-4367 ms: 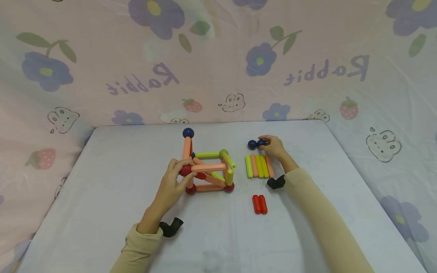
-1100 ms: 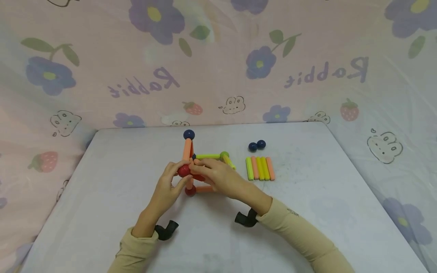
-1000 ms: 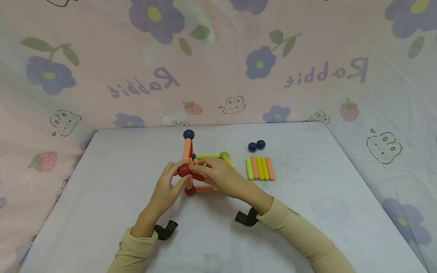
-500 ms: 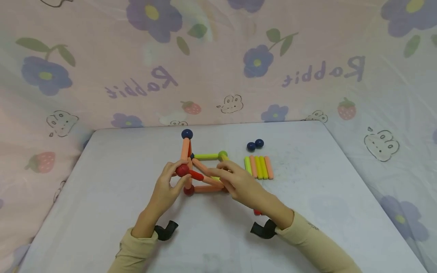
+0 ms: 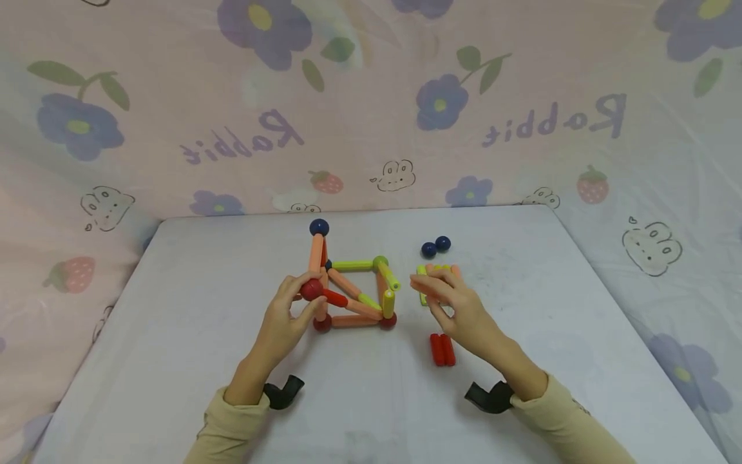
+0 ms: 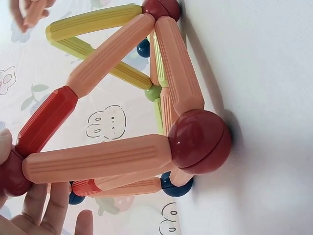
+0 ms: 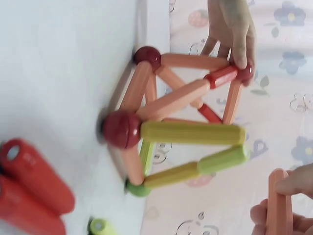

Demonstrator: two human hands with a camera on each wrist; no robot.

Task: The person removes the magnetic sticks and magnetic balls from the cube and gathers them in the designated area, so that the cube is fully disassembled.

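Note:
My left hand (image 5: 288, 311) pinches a red ball (image 5: 312, 289) at an upper corner of a frame of magnetic sticks and balls (image 5: 355, 321). A short red stick (image 5: 335, 297) and a salmon stick (image 6: 98, 159) run from that ball. To the right of the frame, my right hand (image 5: 466, 316) is raised, pinching a loose salmon stick (image 7: 279, 203) between thumb and fingers. That stick is hard to make out in the head view. Two yellowish sticks (image 5: 389, 303) lean up from the frame's right side, their ends close to each other.
Two dark blue balls (image 5: 436, 247) lie at the back right. A row of several yellow, green and salmon sticks (image 5: 423, 295) is partly behind my right hand. Two short red sticks (image 5: 443, 350) lie nearer. Patterned cloth (image 5: 371, 129) hangs behind the white table (image 5: 371, 399).
My right hand left the blue balls, reached the held red ball and drew back right. The salmon stick that jutted from that ball is off the frame. My left hand stayed on the ball.

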